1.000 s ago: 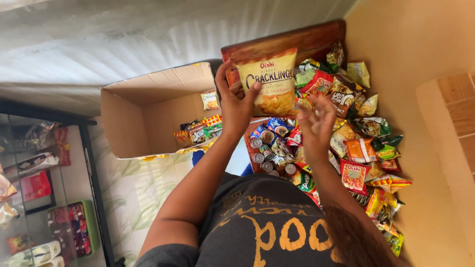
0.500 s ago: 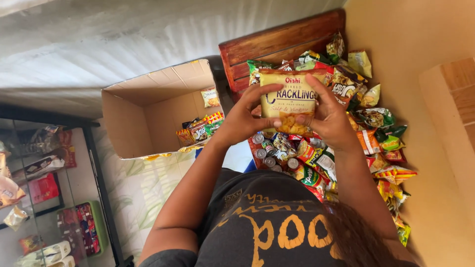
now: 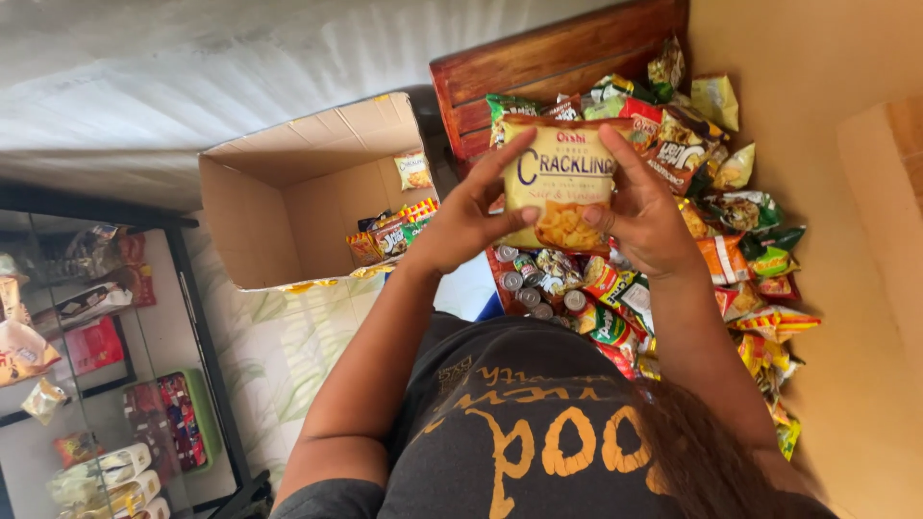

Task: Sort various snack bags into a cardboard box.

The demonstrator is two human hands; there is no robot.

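One yellow snack bag (image 3: 561, 183), one open cardboard box (image 3: 288, 207), two hands, countless heaped snack packets (image 3: 740, 221).

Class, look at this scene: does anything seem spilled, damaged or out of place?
Nothing looks damaged. The snack packets lie in a loose, jumbled heap rather than stacked, while the yellow snack bag sits intact between the left hand and right hand.

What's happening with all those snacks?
A person holds a yellow snack bag up in both hands, the left hand on one side and the right hand on the other. Below it lies a big pile of snack packets and some small cans. An open cardboard box stands to the left with a few packets inside.
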